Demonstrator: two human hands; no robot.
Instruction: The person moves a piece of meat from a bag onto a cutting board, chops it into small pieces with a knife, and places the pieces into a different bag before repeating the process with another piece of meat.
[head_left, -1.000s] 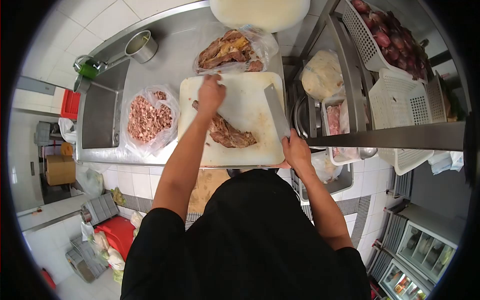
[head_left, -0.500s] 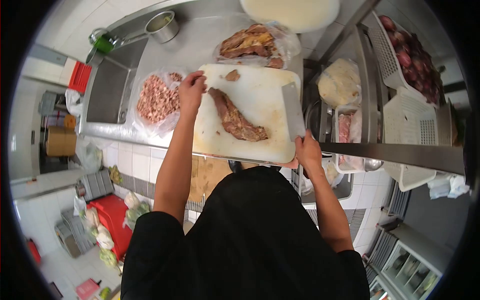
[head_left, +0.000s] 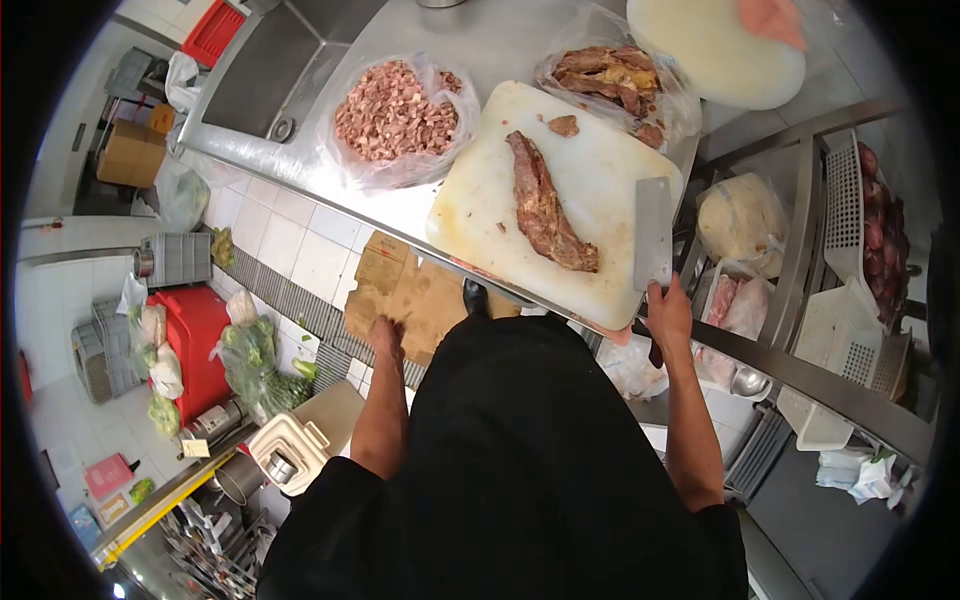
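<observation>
My right hand [head_left: 668, 308] grips the dark handle of a cleaver [head_left: 653, 235], whose broad blade lies flat on the right side of a white cutting board [head_left: 465, 215]. A long piece of cooked meat [head_left: 545, 205] rests mid-board, left of the blade. Beyond it is a small meat scrap [head_left: 562, 125]. My left hand [head_left: 386, 338] is off the board, low over the cardboard [head_left: 385, 290] on the floor. Its fingers look curled in, and nothing shows in them.
Left of the board, a plastic bag of diced meat [head_left: 395, 110] lies on the steel counter near the sink [head_left: 275, 70]. Behind the board are bagged meat chunks [head_left: 610, 80] and a round white board [head_left: 715, 50]. A metal rack [head_left: 790, 355] stands right; a red bin [head_left: 190, 340] stands left.
My left hand has left the board's far left edge and dropped back toward my body. The view has turned and shifted left. My right hand keeps hold of the cleaver; the meat stays on the board.
</observation>
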